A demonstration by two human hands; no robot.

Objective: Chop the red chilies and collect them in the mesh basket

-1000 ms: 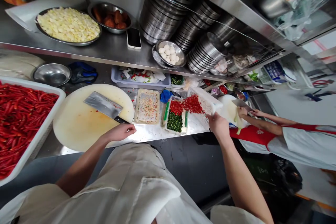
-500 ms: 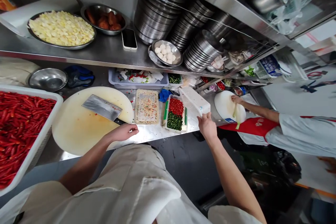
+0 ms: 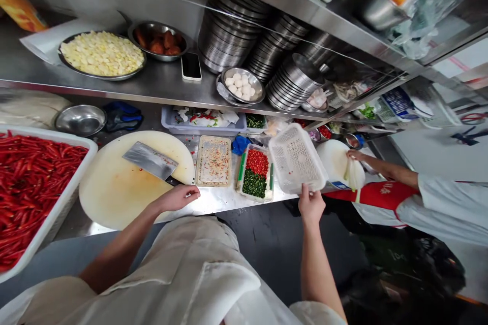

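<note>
My right hand (image 3: 311,206) grips the near rim of a white perforated plastic basket (image 3: 295,155), tilted so its inside shows; a few small red bits cling to it. Left of the basket stands a container of chopped red chillies (image 3: 257,162) and chopped green chillies (image 3: 254,183). My left hand (image 3: 178,198) hangs by the counter's edge, fingers loosely curled, with nothing visible in them. Close behind it is the handle of a cleaver (image 3: 150,160), which lies flat on the round cutting board (image 3: 110,193). A speckled, shallow rectangular container (image 3: 214,161) sits between board and chillies.
A white crate (image 3: 68,193) of whole red chillies stands at the left. On the shelf are a tray of chopped pale vegetable (image 3: 102,54), a phone (image 3: 191,66), a bowl of white balls (image 3: 243,86) and stacked metal dishes (image 3: 229,30). A co-worker's hand (image 3: 355,155) holds pale stalks at right.
The basket has swung from standing on its side to showing its open inside, and my right hand has turned with it. My left hand has barely moved; the view has shifted slightly.
</note>
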